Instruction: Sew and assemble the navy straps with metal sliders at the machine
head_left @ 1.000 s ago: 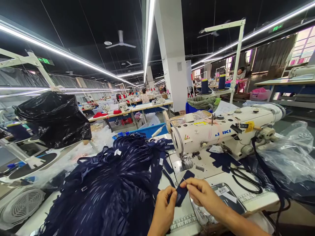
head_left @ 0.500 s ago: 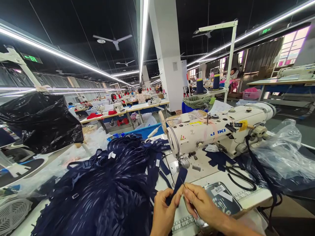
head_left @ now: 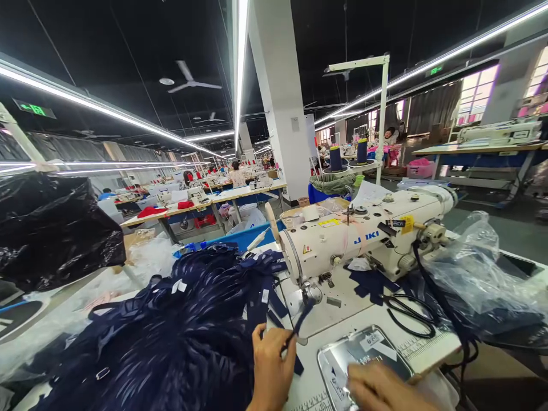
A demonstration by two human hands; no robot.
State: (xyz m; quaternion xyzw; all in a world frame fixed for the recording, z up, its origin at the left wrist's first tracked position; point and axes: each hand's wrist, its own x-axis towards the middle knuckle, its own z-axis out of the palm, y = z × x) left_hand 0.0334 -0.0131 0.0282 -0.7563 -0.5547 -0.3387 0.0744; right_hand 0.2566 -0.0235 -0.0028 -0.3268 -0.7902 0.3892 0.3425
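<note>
My left hand (head_left: pixel 269 365) pinches a narrow navy strap piece (head_left: pixel 299 321) and holds it up toward the presser foot (head_left: pixel 306 292) of the white Juki sewing machine (head_left: pixel 363 240). My right hand (head_left: pixel 383 391) rests low at the frame's bottom edge, over a shiny metal tray (head_left: pixel 363 357); its fingers are curled and mostly out of sight. A big heap of navy straps (head_left: pixel 180 331) lies just left of my left hand.
Black scissors (head_left: pixel 406 311) lie on the table right of the needle. A crumpled clear plastic bag (head_left: pixel 479 279) sits at the right, a black plastic bag (head_left: pixel 51 234) at the left. A ruler strip (head_left: pixel 432 342) runs along the table's front edge. Other people sit at distant sewing tables.
My right hand has let go of the strap piece and dropped down to the metal tray. My left hand now holds the strap alone, closer to the presser foot. The camera has turned right.
</note>
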